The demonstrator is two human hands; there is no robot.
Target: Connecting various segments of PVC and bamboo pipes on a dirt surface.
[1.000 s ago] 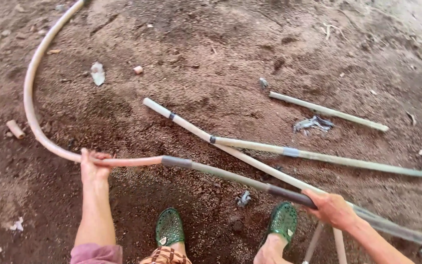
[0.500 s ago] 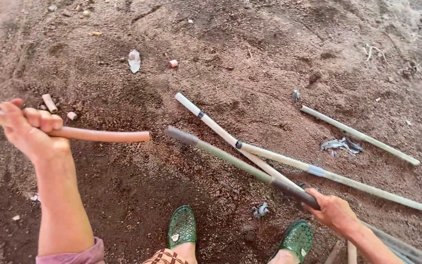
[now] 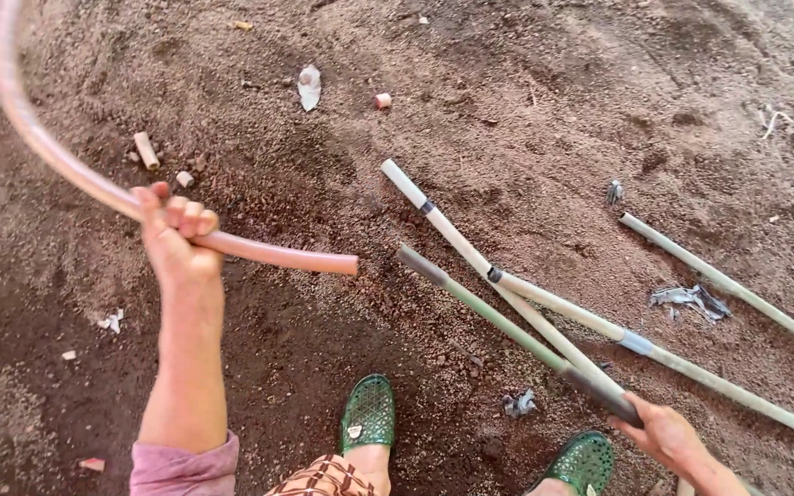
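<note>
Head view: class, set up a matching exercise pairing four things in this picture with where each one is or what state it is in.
Things:
1. pink hose
2. green rod
3. green shoes
4. short pipe offcut

Places or states:
A. lying loose on the soil, beyond the left hand
B. worn on the feet, at the bottom edge
C. curved, gripped and lifted by the left hand
D. straight, its near end held by the right hand

Pairs: 1-C, 2-D, 3-B, 4-A
</note>
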